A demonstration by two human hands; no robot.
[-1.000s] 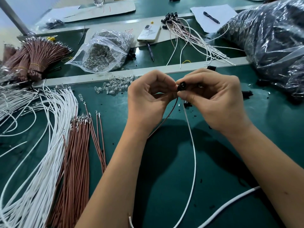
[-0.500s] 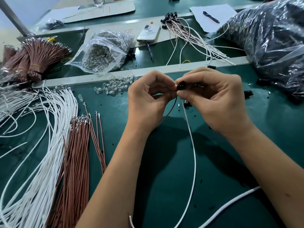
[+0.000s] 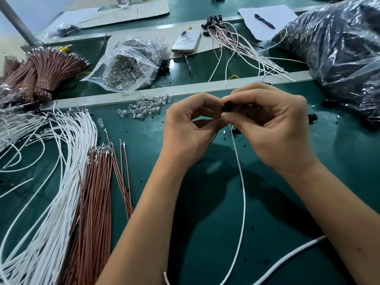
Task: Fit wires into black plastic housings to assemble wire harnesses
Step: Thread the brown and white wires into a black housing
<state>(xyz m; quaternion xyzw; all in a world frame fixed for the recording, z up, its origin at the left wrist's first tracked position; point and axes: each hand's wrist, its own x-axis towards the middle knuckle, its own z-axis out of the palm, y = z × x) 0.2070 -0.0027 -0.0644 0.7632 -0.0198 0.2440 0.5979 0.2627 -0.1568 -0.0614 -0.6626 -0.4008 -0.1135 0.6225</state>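
At far left, tied brown wire bundles [image 3: 44, 79] lie on the green desk [image 3: 205, 223], with loose white wires [image 3: 61, 161] fanned out below them. Just beside these to the right lies a flat sheaf of brown wires [image 3: 94, 192]. Further back sits a clear bag [image 3: 127, 64] of small clear parts, with more loose bulbs [image 3: 146, 106] scattered in front of it.

Mid-frame, the left hand [image 3: 189, 128] has its fingers curled, pinching a brown wire [image 3: 213, 138] whose end is hidden behind the fingertips. It meets the right hand [image 3: 271, 124], whose fingers pinch a black housing [image 3: 227, 106] held above the desk. A white wire [image 3: 241, 182] hangs down from that grip and curves toward the near edge.

Behind lie a phone [image 3: 186, 41] and finished harnesses [image 3: 236, 42]. At far right sits a large bag of dark parts [image 3: 339, 58].
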